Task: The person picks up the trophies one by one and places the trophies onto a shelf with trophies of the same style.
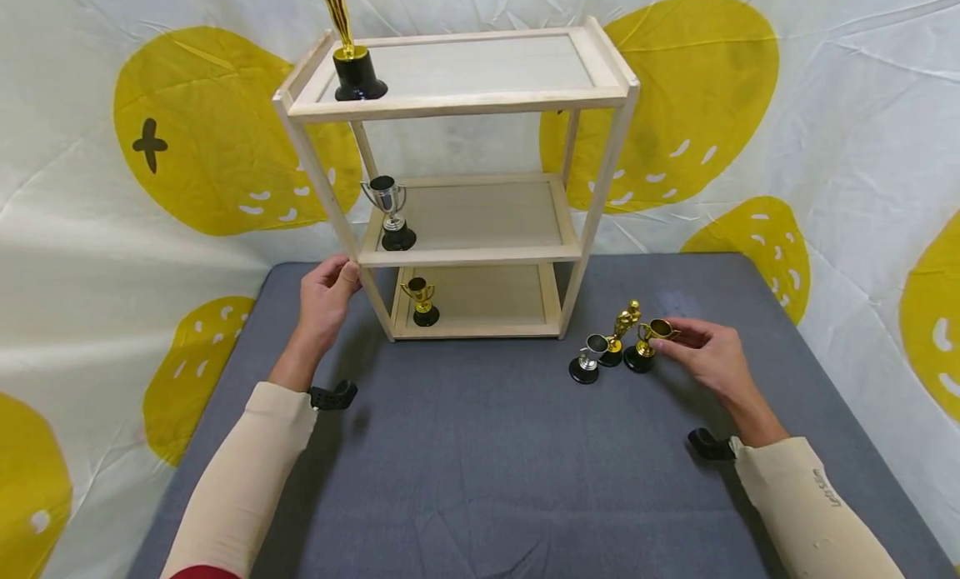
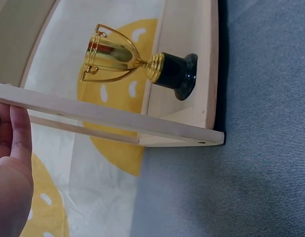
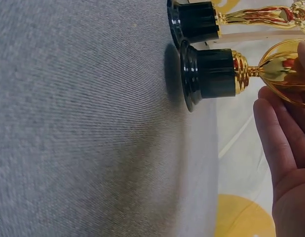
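Observation:
My left hand (image 1: 326,300) holds the left front post of a three-tier wooden shelf (image 1: 468,257), close to the middle tier. On the right of the table, my right hand (image 1: 712,358) pinches a small gold trophy cup (image 1: 640,359) by its bowl. Its black base (image 3: 216,73) is at the tabletop; whether it touches is unclear. Just left of it stand a gold figure trophy (image 1: 624,325) and a small silver trophy cup (image 1: 588,361). A gold cup (image 2: 113,54) stands on the bottom tier, near my left hand.
A silver trophy cup (image 1: 390,212) stands at the left of the middle tier. Above it, on the top tier, is a tall gold trophy (image 1: 358,72), partly out of frame. The shelf stands on a grey cloth-covered table (image 1: 465,446), before a white and yellow patterned curtain (image 1: 862,146).

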Motion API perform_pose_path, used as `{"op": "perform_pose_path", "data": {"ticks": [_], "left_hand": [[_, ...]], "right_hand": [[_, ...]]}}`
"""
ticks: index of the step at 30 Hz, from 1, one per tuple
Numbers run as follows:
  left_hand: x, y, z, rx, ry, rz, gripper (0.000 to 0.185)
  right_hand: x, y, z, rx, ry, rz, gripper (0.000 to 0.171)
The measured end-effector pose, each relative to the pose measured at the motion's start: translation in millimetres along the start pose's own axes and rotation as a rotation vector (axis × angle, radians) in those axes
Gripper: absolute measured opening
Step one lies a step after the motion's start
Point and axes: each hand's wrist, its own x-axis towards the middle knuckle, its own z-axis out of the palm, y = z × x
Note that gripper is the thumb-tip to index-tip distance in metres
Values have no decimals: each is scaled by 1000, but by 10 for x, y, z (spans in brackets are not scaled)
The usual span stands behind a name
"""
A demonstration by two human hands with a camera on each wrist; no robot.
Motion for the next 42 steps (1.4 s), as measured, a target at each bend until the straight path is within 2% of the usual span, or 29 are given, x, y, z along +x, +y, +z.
{"op": "perform_pose_path", "data": {"ticks": [7, 18, 29, 42], "left_hand": [[8, -1, 2, -15, -3, 7, 14], [-4, -14, -16, -28, -1, 0, 14], [-8, -22, -18, -35, -2, 1, 17], [-11, -8, -9, 11, -6, -3, 14]], "right_hand": [[-46, -114, -71, -42, 19, 6, 52], [-101, -298, -169, -37, 66, -31, 48], [-177, -525, -254, -10, 70, -69, 42], [-233, -818, -268, -39, 46, -178, 39]]}}
